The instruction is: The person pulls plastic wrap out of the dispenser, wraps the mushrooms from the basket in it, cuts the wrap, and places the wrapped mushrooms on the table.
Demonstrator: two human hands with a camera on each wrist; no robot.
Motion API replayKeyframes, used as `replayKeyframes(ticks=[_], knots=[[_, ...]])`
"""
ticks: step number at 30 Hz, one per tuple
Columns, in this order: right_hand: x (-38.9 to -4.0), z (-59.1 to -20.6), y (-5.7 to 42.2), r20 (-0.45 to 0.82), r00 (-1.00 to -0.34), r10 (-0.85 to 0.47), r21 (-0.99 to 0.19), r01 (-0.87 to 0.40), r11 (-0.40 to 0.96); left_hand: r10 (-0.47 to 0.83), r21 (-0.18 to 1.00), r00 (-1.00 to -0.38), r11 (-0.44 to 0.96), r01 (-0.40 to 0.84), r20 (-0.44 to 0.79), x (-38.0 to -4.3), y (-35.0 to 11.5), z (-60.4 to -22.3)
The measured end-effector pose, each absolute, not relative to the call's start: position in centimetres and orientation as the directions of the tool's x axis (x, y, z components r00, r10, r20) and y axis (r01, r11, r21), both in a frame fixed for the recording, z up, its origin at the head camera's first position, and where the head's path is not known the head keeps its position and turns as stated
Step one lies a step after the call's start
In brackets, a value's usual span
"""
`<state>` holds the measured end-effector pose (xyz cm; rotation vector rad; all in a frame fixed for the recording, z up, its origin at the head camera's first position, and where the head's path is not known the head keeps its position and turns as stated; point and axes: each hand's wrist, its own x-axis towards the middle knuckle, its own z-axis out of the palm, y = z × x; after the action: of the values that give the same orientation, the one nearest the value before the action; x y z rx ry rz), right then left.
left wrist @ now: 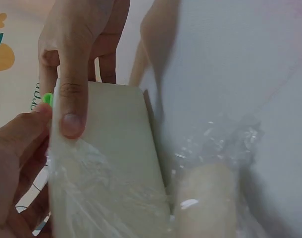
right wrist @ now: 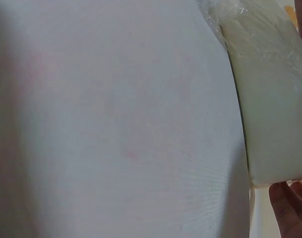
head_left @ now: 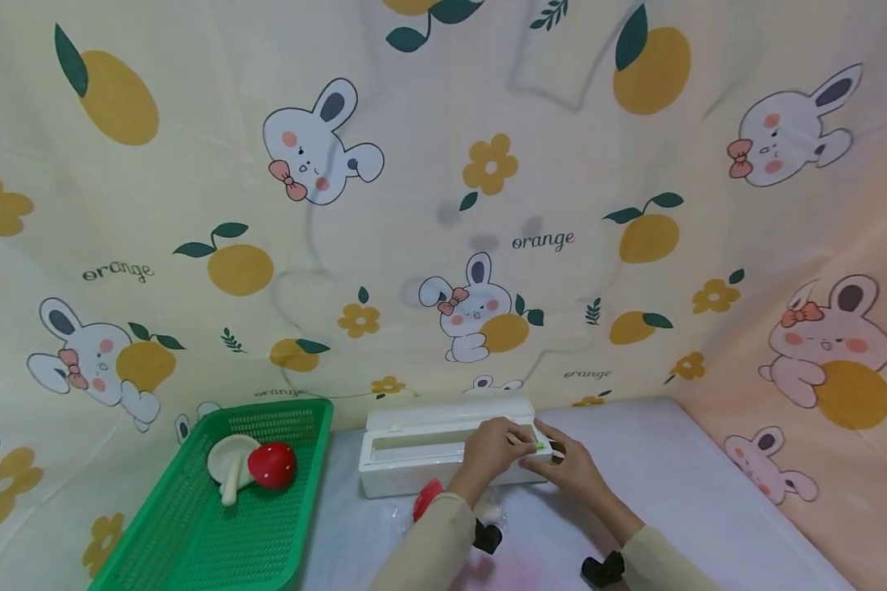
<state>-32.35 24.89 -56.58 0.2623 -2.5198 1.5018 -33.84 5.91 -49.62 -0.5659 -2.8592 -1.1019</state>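
Note:
A long white cling film dispenser (head_left: pixel 393 478) lies on the table with its lid raised at the back. My left hand (head_left: pixel 490 450) is over its right half, finger and thumb pinching a small bright green piece (left wrist: pixel 48 99) at the dispenser's top edge. My right hand (head_left: pixel 571 468) grips the dispenser's right end, the thumb (left wrist: pixel 73 111) laid on the front face and the other fingers round the end. Clear film (left wrist: pixel 99 193) hangs crumpled over the front. Just before it lies a toy mushroom with a red cap (head_left: pixel 428 497) and a pale stem (left wrist: pixel 208 203) under clear film.
To the left stands a green plastic basket (head_left: pixel 306 501) holding a toy mushroom with a red, white-dotted cap (head_left: pixel 273 465) and a cream one (head_left: pixel 231 464). Behind the table hangs a printed cloth (head_left: pixel 414 287), which also runs along the right side.

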Motion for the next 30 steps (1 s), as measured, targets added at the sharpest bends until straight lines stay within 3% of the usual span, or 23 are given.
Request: replayKeyframes(ticks=[7,20,30], knots=[[-32.3,-56.2,24.7,0.237,-0.97,-0.047,-0.859,-0.232,0.456,0.387,0.528,-0.904,0.737,0.422,0.182,-34.5,4.7,-49.0],[-31.9,-55.9,24.3,0.216,-0.975,-0.048,-0.875,-0.215,0.433,0.435,0.472,-0.894,0.768,0.433,0.112,-34.5,3.0,-47.9],[-31.6,-56.1,24.8,0.209,-0.976,-0.057,-0.864,-0.212,0.457,0.458,0.415,-0.88,0.782,0.466,0.125,-34.1,1.0,-47.2]])
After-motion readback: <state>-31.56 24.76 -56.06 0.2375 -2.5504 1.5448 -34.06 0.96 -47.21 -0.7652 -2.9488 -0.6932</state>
